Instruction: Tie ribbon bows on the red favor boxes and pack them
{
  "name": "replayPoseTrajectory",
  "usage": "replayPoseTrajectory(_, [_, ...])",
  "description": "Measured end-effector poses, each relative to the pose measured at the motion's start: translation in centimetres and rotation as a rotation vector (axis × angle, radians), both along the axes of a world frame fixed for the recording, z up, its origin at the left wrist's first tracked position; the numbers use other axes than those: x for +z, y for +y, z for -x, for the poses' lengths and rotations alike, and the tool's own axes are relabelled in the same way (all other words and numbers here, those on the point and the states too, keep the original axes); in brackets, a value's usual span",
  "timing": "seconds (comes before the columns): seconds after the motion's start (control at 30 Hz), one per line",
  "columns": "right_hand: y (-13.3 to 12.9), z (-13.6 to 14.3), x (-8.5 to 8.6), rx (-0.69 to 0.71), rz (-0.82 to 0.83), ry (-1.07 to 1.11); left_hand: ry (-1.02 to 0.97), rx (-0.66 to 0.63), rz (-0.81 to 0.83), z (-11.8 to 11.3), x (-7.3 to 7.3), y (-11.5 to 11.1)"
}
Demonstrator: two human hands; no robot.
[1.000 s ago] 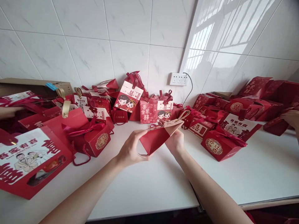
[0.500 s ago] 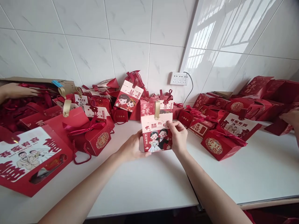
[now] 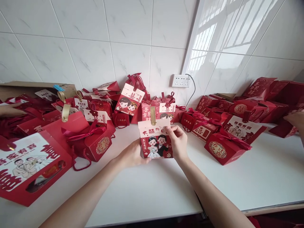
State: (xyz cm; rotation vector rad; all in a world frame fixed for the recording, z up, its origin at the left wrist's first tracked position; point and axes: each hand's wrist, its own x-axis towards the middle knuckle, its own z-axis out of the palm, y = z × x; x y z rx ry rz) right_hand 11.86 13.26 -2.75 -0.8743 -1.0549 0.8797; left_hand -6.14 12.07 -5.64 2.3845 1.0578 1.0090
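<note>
Head view. Couple-printed box (image 3: 155, 146): now presenting its printed front, not the plain red side of a second ago, over the white table (image 3: 142, 193); its cream flap (image 3: 144, 129) is being handled. Left hand (image 3: 133, 154): gripping its left side. Right hand (image 3: 178, 142): pinching the flap.

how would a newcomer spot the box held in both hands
Find the white counter by the tiled wall. Near its middle, the left hand and right hand hold the box. Unlike its neighbours, it pictures a couple in white dress and black suit.
</note>
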Motion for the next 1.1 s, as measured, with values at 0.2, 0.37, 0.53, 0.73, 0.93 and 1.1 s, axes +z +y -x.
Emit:
replayPoseTrajectory(0.2, [0.1,-0.1,-0.1,0.021,0.016,0.061,-0.023,-0.031,-0.018,0.3,0.2,-0.1])
replayPoseTrajectory(0.37, [1.6,-0.5,-1.2,0.119,0.256,0.442,-0.167,0.04,0.02,-0.1,0.2,-0.5])
replayPoseTrajectory(0.53, [2.8,0.0,-2.6,0.281,0.362,0.518,-0.305,0.222,-0.328,-1.1,-0.1,-1.0])
replayPoseTrajectory(0.73, [1.8,0.7,-2.0,0.517,0.236,0.457,-0.136,-0.024,-0.762,-0.9,0.8,-1.4])
replayPoseTrajectory(0.93, [1.7,0.5,-2.0,0.533,0.178,0.437,-0.149,-0.027,-0.781,-0.9,0.7,-1.4])
replayPoseTrajectory(1.1, [2.0,0.2,-2.3,0.439,0.285,0.452,-0.709,0.23,-0.004,-0.9,1.3,-0.8])
